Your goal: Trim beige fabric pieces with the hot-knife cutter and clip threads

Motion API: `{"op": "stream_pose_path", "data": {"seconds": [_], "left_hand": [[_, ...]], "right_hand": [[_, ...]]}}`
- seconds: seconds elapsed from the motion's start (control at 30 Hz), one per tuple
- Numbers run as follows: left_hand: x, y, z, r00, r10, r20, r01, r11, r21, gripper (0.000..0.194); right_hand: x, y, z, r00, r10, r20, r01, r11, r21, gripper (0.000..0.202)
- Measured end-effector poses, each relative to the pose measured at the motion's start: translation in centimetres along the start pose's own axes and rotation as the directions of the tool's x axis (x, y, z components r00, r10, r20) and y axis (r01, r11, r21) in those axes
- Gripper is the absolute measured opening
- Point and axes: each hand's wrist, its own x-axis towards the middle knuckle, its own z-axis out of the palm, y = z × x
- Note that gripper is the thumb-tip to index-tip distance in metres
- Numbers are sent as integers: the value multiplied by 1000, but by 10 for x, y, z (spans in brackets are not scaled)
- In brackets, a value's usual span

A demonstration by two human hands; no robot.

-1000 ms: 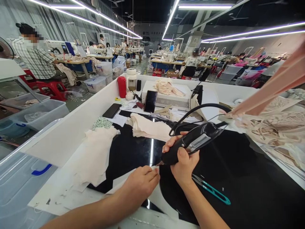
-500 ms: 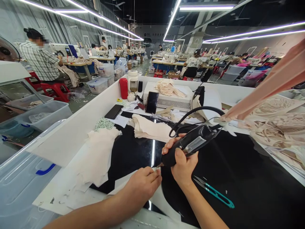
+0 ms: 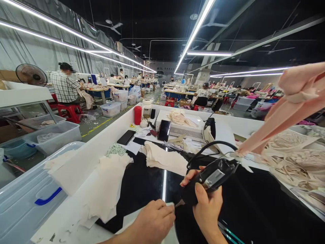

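Note:
My right hand [image 3: 208, 206] is wrapped around a black corded hot knife [image 3: 195, 183], with the thumb on its near side. Its flat metal tip points down and left, close to the fingers of my left hand [image 3: 154, 222]. That hand is closed, pinching the upper edge of a thin whitish fabric piece [image 3: 132, 218] on the black work surface [image 3: 144, 183]. A peach fabric strip [image 3: 266, 122] is tied at the tool's rear end and runs up to the right. Green thread snips [image 3: 230, 234] lie beside my right wrist, partly cut off by the frame.
Cream fabric pieces [image 3: 108, 186] lie at left, with another stack [image 3: 165, 157] behind my hands. Two phones [image 3: 126, 137], a red bottle [image 3: 137, 115] and a white vented box [image 3: 186, 130] stand toward the back. Beige fabric bundles [image 3: 291, 159] fill the right side.
The view has tilted up, so my hands and the table sit lower in it. The tool tip has drawn slightly away to the right from my left fingers, which keep their pinch.

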Motion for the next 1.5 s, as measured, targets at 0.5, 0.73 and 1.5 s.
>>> {"op": "stream_pose_path", "data": {"seconds": [0.5, 0.73, 1.5], "left_hand": [[-8, -7, -7, 984, -107, 143, 115, 992, -50, 33], [-7, -17, -11, 955, -227, 188, 228, 973, 17, 39], [9, 10, -39, 967, 150, 206, -88, 955, -282, 23]], "right_hand": [[-12, -24, -24, 996, 46, -81, -54, 994, -94, 37], [-13, -26, -30, 996, 27, -89, -34, 997, -74, 37], [-30, -37, -26, 998, -6, -65, 7, 1000, 8, 37]]}}
